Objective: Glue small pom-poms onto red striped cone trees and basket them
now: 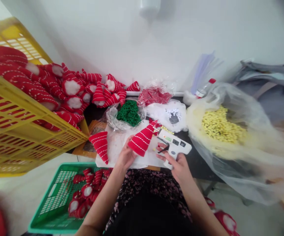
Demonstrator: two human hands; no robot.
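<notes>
My left hand [127, 154] is closed on the wide end of a red cone hat with white stitched stripes [142, 140]. Its tip points up and to the right. In my right hand [177, 164] is a white hot glue gun [175, 144] with a black trigger, fingers wrapped round its handle. The gun's nozzle meets or nearly meets the hat near its tip; I cannot tell whether they touch. Another red striped cone [100, 146] lies on the white sheet [114, 154] to the left. Beyond the hat sits a bag of green pompoms [129, 113].
A yellow crate [33, 137] spilling stuffed red cones stands left, a green basket [58, 196] with more below it. Behind are a bag of red pieces [154, 96] and white pompoms [173, 114]. At right are a large bag of yellow pompoms [222, 126] and a bottle [205, 88].
</notes>
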